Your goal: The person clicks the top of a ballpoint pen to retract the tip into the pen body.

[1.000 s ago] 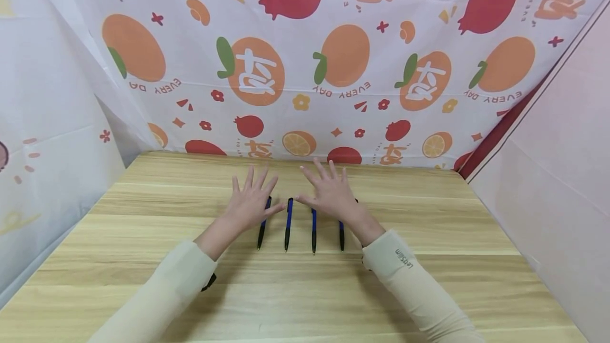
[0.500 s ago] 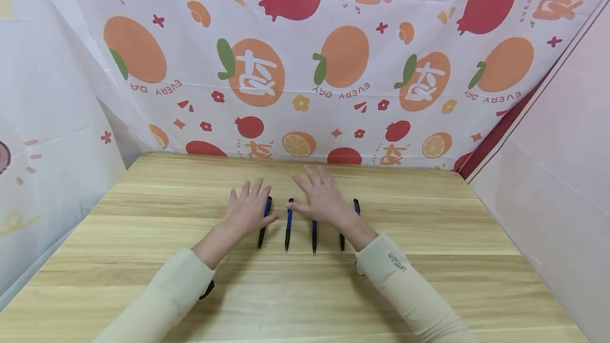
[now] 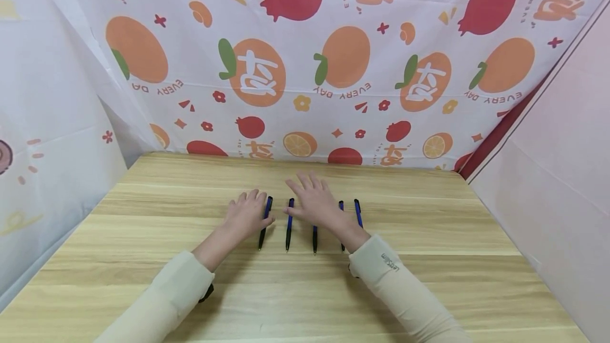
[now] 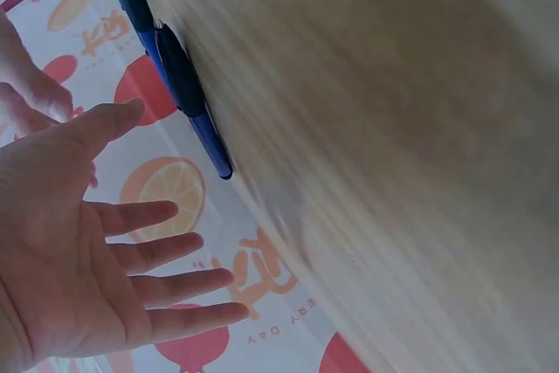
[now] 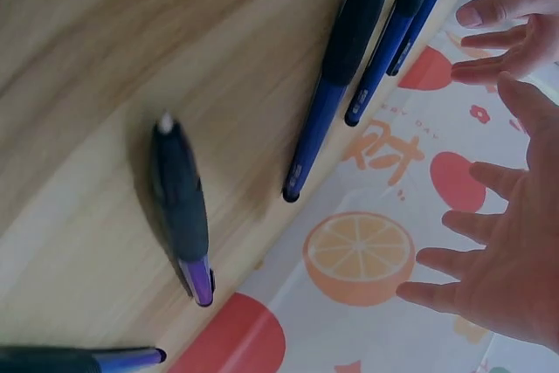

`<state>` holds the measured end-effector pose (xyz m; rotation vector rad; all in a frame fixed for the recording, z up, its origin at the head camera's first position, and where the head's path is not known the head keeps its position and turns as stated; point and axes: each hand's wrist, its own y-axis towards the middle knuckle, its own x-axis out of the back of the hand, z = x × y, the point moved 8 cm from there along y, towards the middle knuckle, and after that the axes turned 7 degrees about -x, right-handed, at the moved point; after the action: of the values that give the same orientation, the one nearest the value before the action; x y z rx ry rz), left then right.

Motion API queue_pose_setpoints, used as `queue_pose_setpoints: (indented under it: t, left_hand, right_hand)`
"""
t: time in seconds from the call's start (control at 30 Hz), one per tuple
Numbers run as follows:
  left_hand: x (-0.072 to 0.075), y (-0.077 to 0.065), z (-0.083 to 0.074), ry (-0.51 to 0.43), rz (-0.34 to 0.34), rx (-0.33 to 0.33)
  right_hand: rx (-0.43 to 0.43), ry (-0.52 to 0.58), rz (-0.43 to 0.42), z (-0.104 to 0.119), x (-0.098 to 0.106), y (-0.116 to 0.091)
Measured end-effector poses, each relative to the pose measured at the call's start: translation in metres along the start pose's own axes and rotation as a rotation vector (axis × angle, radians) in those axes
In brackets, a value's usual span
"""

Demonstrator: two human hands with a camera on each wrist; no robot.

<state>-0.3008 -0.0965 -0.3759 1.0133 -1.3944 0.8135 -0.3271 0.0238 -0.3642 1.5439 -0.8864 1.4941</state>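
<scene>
Several blue and black pens lie in a spread row on the wooden table. Just left of the leftmost pen (image 3: 262,234) is my left hand (image 3: 243,217), its thumb reaching across the pen. My right hand (image 3: 315,204) hovers over the middle of the row and covers the upper part of a middle pen (image 3: 315,241). Its thumb points toward another pen (image 3: 289,225). To the right, the forearm partly hides the last two, including the rightmost pen (image 3: 358,212). Both wrist views show extended fingers and bare palms on the left hand (image 4: 74,277) and right hand (image 5: 511,246).
The wooden table (image 3: 452,279) extends around the pens. Behind it hangs a white curtain (image 3: 300,57) with a fruit print. A pale panel (image 3: 553,173) stands on the right, and a white cloth (image 3: 52,120) hangs on the left.
Both hands have drawn back toward the person. The right hand has also shifted left, uncovering upper parts of the two right pens. The pens appear to lie where they were.
</scene>
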Motion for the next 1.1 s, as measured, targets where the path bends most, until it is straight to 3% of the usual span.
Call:
queue_pose_setpoints:
  t: [0.4, 0.63, 0.87, 1.1]
  left_hand:
    - [-0.007, -0.004, -0.002, -0.037, 0.101, 0.055]
    - [-0.005, -0.008, -0.004, -0.034, 0.126, 0.079]
    - [-0.009, -0.006, -0.007, -0.098, 0.141, 0.079]
    - [-0.017, -0.003, -0.005, -0.257, 0.146, 0.102]
  right_hand:
    - [0.036, 0.217, 0.064, 0.013, -0.01, 0.006]
    - [0.023, 0.452, 0.089, 0.019, -0.012, 0.009]
    - [-0.06, 0.676, 0.113, 0.02, -0.015, 0.013]
    - [-0.162, 0.863, 0.116, 0.019, -0.021, 0.018]
